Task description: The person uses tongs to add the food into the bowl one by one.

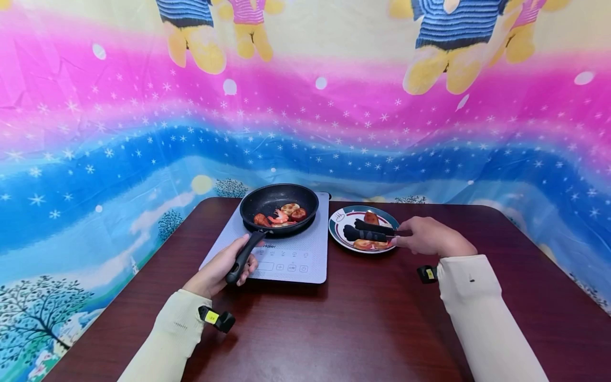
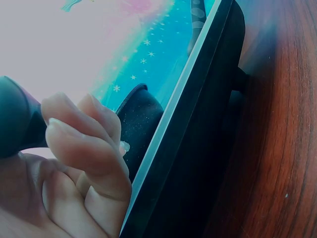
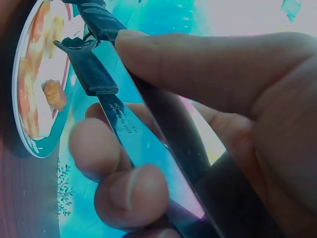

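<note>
Seemingly, from afar I'm tonging food [image 1: 369, 245]: my left hand [image 1: 221, 268] has fingers wrapped round the handle [image 1: 243, 260] of the pan [image 1: 258, 207], my right hand [image 1: 426, 236] pinches tongs [image 1: 365, 234] over the plate [image 1: 337, 237] at the pan's three o'clock, and the next move likely wants a gentle squeeze.

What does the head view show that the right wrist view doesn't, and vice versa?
Only the head view: the frying pan on the cooktop, with the left hand gripping its handle.
Only the right wrist view: small lettering on the metal of the tongs.
Both: the right hand holding those tongs, the plate with food on it, the table and the patterned backdrop.
</note>
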Tool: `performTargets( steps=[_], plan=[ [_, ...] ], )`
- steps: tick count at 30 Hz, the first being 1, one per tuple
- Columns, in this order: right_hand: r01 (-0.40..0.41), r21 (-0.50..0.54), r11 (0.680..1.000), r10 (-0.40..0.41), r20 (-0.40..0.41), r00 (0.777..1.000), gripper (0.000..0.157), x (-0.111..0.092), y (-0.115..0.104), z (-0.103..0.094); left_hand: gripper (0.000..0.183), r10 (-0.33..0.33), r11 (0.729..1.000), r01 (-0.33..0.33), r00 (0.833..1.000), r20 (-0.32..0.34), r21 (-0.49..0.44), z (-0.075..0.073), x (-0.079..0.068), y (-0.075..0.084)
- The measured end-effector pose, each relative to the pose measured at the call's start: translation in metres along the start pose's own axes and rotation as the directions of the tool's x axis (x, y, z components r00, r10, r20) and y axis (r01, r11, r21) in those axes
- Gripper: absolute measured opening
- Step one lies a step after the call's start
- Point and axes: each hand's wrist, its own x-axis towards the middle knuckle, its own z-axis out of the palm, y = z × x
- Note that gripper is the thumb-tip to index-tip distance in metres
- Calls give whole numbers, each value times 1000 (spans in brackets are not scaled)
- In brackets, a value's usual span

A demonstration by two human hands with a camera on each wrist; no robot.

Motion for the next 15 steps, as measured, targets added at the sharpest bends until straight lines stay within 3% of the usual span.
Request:
performTargets(
  steps=[15],
  plan=[
    [-24,20,1000,24,-25,999,52,3,5,1,60,9,1000,-9,1000,18,28,0,1,0]
  ],
)
